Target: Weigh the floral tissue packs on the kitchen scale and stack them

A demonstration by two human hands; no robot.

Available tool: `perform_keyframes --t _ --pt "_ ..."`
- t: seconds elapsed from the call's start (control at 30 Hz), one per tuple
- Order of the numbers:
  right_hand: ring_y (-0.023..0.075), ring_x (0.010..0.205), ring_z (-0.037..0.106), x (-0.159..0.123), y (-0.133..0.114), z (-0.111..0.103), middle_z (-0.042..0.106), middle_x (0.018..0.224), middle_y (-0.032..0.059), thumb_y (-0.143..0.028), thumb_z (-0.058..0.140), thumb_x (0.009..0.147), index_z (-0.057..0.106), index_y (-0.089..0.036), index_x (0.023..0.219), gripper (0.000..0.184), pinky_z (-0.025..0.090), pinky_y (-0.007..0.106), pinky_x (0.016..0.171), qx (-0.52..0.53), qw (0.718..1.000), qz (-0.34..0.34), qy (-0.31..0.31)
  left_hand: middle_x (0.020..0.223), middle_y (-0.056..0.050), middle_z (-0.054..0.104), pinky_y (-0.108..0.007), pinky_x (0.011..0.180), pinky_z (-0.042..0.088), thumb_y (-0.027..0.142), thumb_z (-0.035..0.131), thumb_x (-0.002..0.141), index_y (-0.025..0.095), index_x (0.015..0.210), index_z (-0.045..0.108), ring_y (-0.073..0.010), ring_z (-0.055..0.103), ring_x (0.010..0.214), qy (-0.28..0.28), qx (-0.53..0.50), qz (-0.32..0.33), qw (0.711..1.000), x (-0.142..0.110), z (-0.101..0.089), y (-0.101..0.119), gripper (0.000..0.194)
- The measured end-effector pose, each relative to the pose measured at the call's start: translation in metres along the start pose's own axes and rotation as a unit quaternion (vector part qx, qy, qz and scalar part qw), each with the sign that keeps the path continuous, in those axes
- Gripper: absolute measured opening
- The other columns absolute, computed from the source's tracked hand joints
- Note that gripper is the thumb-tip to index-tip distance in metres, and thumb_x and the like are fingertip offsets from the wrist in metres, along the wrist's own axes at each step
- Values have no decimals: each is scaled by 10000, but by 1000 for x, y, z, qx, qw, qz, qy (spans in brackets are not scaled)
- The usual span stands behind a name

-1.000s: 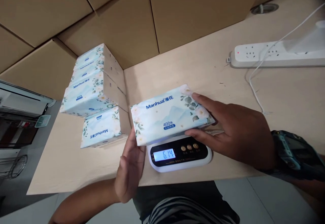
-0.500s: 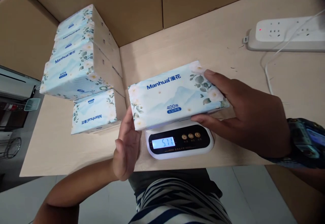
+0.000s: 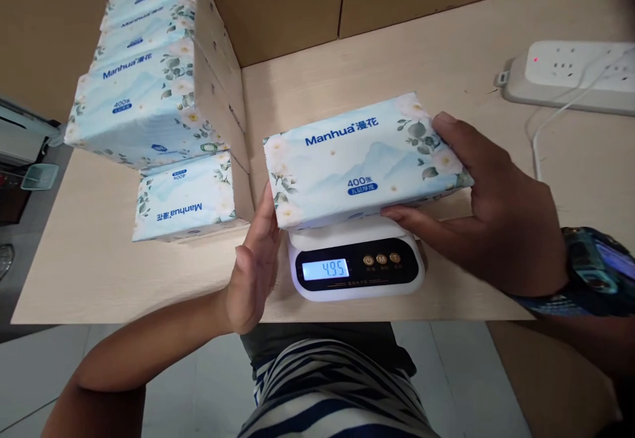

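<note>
I see both hands on one tissue pack (image 3: 364,160), which lies flat on top of the white kitchen scale (image 3: 357,262). My left hand (image 3: 255,266) is open, its fingers held straight and together, pressed flat against the pack's left end. My right hand (image 3: 489,216) clasps the pack's right end, with the thumb lying over the top corner and the fingers curled beneath the front edge. The scale sits between the two hands, just below the pack, and its lit display reads 495. Beyond my left hand, a stack of tissue packs (image 3: 149,87) stands on the table (image 3: 347,74), with one pack at the bottom turned the other way round. Beyond my right hand lies a white power strip (image 3: 570,71), well apart, with a cable running from it.
</note>
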State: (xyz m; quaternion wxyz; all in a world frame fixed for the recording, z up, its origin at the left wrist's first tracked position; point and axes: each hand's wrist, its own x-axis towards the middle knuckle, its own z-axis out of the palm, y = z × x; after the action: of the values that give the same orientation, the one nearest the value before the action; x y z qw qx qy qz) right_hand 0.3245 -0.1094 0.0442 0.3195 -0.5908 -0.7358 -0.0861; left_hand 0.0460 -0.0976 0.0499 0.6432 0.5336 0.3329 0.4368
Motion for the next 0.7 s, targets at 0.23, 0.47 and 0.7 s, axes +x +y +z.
perform_keyframes --t 0.23,0.47,0.7 --pt "474 1362 700 -2 -1 2 615 1624 131 -708 598 1011 253 -403 1757 877 709 600 920 44 998 30 -23 1786 6 440 -528 1474 188 847 612 924 321 1558 642 -349 70 1773 23 -48 -19 998 2 1 -2 825" --pt "460 1375 695 -4 3 0 583 1656 109 -729 616 992 238 -409 1766 920 695 574 980 37 998 36 -28 1793 52 425 -537 1476 148 841 470 996 360 1587 605 -323 42 1777 -3 -25 -1 1000 1 1 -2 773" --pt "362 1122 806 -4 23 7 576 1655 133 -928 509 915 219 -364 1773 1067 702 431 705 37 998 -41 0 1879 150 144 -523 1485 46 764 190 1090 394 1692 437 -280 -88 1772 -83 4 28 996 3 0 -6 749"
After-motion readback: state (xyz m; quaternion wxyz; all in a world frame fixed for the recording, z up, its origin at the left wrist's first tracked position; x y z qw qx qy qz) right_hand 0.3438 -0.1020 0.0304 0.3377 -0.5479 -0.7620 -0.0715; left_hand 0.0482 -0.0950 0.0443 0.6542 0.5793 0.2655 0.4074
